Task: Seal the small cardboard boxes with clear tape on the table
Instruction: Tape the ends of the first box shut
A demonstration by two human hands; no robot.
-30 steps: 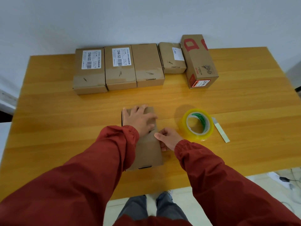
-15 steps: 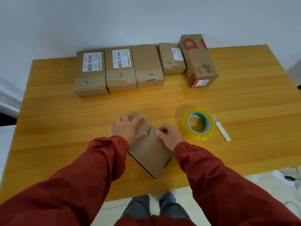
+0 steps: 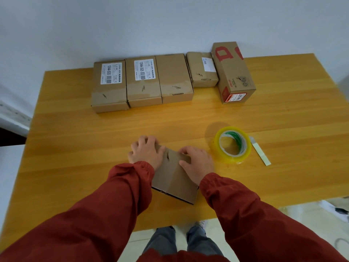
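Closest in: two red fabric sleeves over grey trousers. Between the cuffs, a small plain cardboard box, matte brown, set askew on the yellow wood-grain table near its front edge, with a short dark mark on the lid. Left hand on the far left corner, fingers curled over the edge and gripping. Right hand at the right side, thumb flat on the lid, fingers bent round the far edge, probably clamping it, though the fingertips blur.

Just to the right, a glossy yellowish tape roll lying flat, green print inside its core, beside a pale narrow strip.

Farther back, along the grey wall, five boxes in a row:
- first labelled box and second labelled box, white barcode stickers reading "12V4A 5525"
- unlabelled box
- smaller box with a tiny white label, unreadable
- taller box with big red lettering
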